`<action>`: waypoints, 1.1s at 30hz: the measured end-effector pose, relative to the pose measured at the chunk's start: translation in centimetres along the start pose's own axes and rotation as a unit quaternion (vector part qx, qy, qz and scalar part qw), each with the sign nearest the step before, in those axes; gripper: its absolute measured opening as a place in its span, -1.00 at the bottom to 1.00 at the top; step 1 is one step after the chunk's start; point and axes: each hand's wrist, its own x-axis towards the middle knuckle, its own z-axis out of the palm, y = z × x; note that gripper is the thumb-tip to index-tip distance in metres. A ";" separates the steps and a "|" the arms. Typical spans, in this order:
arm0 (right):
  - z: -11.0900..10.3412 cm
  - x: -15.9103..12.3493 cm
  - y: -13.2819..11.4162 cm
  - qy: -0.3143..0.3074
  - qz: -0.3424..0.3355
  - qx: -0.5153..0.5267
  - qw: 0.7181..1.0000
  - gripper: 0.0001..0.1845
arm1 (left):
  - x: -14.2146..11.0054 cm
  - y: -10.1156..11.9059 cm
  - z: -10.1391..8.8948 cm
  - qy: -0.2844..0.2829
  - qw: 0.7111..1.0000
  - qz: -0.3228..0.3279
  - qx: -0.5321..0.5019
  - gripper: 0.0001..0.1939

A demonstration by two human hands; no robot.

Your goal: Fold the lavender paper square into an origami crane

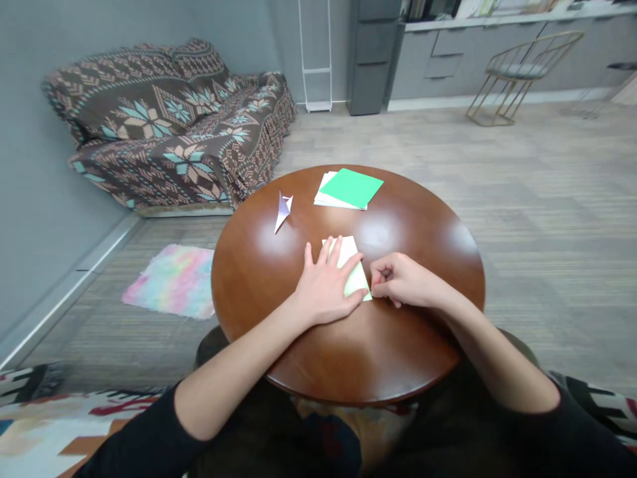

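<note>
A pale green folded sheet of paper (352, 265) lies near the middle of the round brown table (279, 279). My left hand (326, 285) lies flat on it with the fingers stretched out, pressing it down. My right hand (401, 280) is curled beside it, pinching the sheet's lower right corner. Farther back lies a small stack of paper squares (349, 188) with a bright green one on top. A small white folded paper figure (283, 210) rests to the left of the stack.
A sofa (169, 126) under a patterned throw stands at the back left. A pastel fluffy mat (172, 280) lies on the floor left of the table. A gold wire chair (522, 73) and grey cabinets (373, 56) line the far wall.
</note>
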 end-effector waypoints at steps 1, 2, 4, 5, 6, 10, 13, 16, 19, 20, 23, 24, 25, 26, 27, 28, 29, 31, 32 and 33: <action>0.0 0.0 0.0 -0.001 0.000 0.000 1.000 -0.87 | 0.0 0.0 0.0 0.001 1.000 0.000 0.000 -0.27; 0.0 -0.1 0.0 0.000 -0.001 -0.001 1.000 -0.87 | 0.0 0.0 0.0 0.001 1.000 0.001 -0.001 -0.27; 0.0 -0.1 0.0 0.003 -0.003 -0.005 1.000 -0.87 | 0.0 0.0 0.0 0.002 1.000 0.001 -0.002 -0.27; 0.0 -0.1 0.0 0.004 -0.002 -0.006 1.000 -0.87 | 0.0 0.0 0.0 0.002 1.000 0.001 -0.002 -0.28; 0.0 -0.1 0.0 0.003 0.000 -0.007 1.000 -0.87 | 0.0 0.0 0.0 0.002 1.000 0.000 -0.002 -0.28; 0.0 -0.1 -0.1 -0.001 0.001 -0.005 1.000 -0.87 | 0.1 0.1 -0.1 0.002 1.000 0.000 -0.002 -0.28; -0.1 -0.1 0.0 -0.004 -0.001 -0.004 1.000 -0.87 | 0.1 0.1 0.0 0.001 1.000 -0.003 -0.001 -0.28; -0.1 -0.3 0.2 -0.007 -0.001 0.011 1.000 -0.88 | 0.0 0.1 0.0 0.002 1.000 -0.002 0.001 -0.28; -0.1 -0.5 0.4 -0.004 -0.002 0.013 1.000 -0.89 | 0.0 0.0 0.0 0.007 1.000 0.003 0.003 -0.28; 0.0 -0.5 0.4 -0.004 -0.003 0.009 1.000 -0.89 | 0.0 0.0 0.0 0.008 1.000 0.003 0.004 -0.28; 0.0 -0.6 0.4 -0.004 -0.006 -0.003 1.000 -0.89 | 0.0 0.0 0.1 0.007 1.000 0.000 0.004 -0.27; 0.1 -0.6 0.4 -0.004 -0.007 -0.006 1.000 -0.88 | 0.0 0.1 0.1 0.006 1.000 0.000 0.004 -0.27; 0.1 -0.6 0.4 -0.005 -0.008 -0.009 1.000 -0.88 | 0.0 0.1 0.1 0.006 1.000 0.000 0.004 -0.27; 0.1 -0.6 0.3 -0.005 -0.009 -0.011 1.000 -0.88 | 0.0 0.1 0.1 0.006 1.000 0.001 0.004 -0.27; 0.1 -0.5 0.3 -0.005 -0.010 -0.012 1.000 -0.87 | 0.0 0.1 0.1 0.006 1.000 0.002 0.004 -0.26; 0.1 -0.4 0.2 -0.006 -0.011 -0.010 1.000 -0.87 | 0.0 0.1 0.1 0.006 1.000 0.001 0.003 -0.26; 0.1 -0.4 0.2 -0.009 -0.012 -0.004 1.000 -0.86 | 0.0 0.0 0.0 0.005 1.000 0.000 0.003 -0.28; 0.1 -0.2 0.3 -0.014 -0.013 0.009 1.000 -0.85 | 0.0 -0.1 -0.1 -0.004 1.000 -0.001 0.002 -0.34; 0.1 -0.2 0.3 -0.017 -0.012 0.015 1.000 -0.85 | 0.1 -0.2 -0.1 -0.010 1.000 0.000 0.001 -0.37; 0.1 -0.1 0.3 -0.019 -0.010 0.020 1.000 -0.84 | 0.1 -0.3 -0.2 -0.016 1.000 0.002 0.000 -0.39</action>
